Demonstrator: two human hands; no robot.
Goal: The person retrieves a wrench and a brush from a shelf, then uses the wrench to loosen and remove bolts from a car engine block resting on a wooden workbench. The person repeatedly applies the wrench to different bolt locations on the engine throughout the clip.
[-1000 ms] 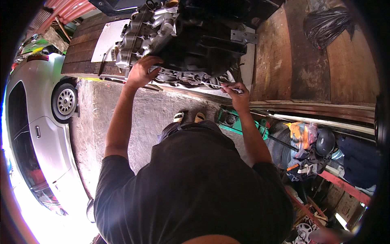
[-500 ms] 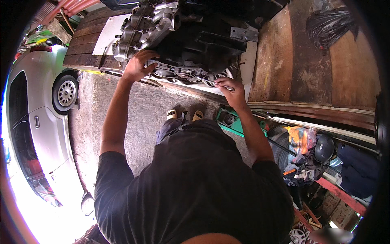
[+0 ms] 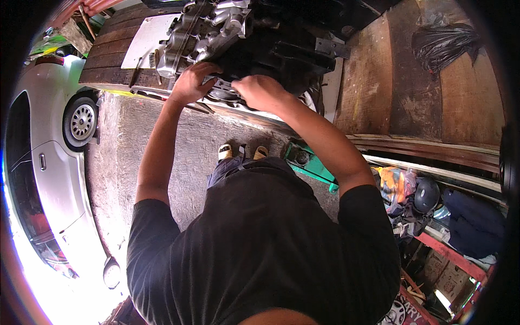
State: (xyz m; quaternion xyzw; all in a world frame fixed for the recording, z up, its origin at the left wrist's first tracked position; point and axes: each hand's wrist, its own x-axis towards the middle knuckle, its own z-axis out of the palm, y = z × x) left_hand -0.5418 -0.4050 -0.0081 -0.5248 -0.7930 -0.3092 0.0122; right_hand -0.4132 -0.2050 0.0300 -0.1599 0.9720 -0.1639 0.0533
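A large engine [image 3: 276,59] lies along the near edge of the wooden workbench, with a silver metal part [image 3: 187,46] on its left and a dark body to the right. My left hand [image 3: 193,84] rests against the engine's near left side, thumb and fingers apart. Just right of it, my right hand [image 3: 261,93] is closed at the engine's near face. Whatever its fingers hold, if anything, is hidden beneath them.
On the bench [image 3: 114,51] are a white sheet [image 3: 146,40], a small brush [image 3: 157,58] and a black plastic bag [image 3: 444,46]. A silver car [image 3: 57,146] stands at left. Below the bench sit a green jack-like item [image 3: 309,162] and a black helmet [image 3: 427,195].
My right hand has moved left along the engine, from its right end to beside my left hand. A small metallic piece seen at its fingers earlier is now hidden. My left hand stays put.
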